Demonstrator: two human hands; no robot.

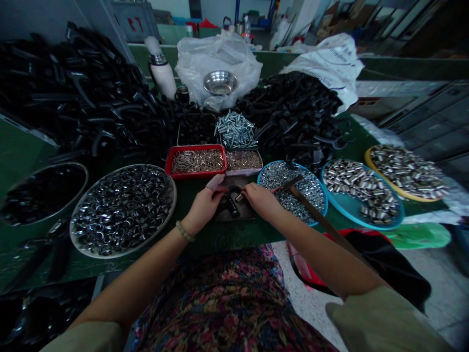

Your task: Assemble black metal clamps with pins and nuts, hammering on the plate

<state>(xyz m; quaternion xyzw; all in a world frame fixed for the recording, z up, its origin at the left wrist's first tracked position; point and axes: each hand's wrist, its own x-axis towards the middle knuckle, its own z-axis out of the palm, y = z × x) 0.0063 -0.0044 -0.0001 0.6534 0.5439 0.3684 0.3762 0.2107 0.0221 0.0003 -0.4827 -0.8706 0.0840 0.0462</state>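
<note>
Over a small metal plate [244, 215] on the bench, my left hand [203, 208] pinches a black hook-shaped part [233, 208] from its left side. A cover sits on one of that hand's fingertips. My right hand [262, 199] is closed at the part's right side, its fingertips on a small shiny metal sleeve [239, 198]. Whether the sleeve is inside the part or only against it, I cannot tell. Just right of that hand, a hammer [311, 210] rests across a blue tray of small metal pieces [293, 193].
A red tray of pins [198, 162] and a pile of bolts [236, 129] lie ahead. On the left stands a wide tray of dark rings [124, 210]. Metal sleeves fill a blue basin [351, 183] and a yellow one [403, 171] on the right. Black parts [91, 93] are heaped behind.
</note>
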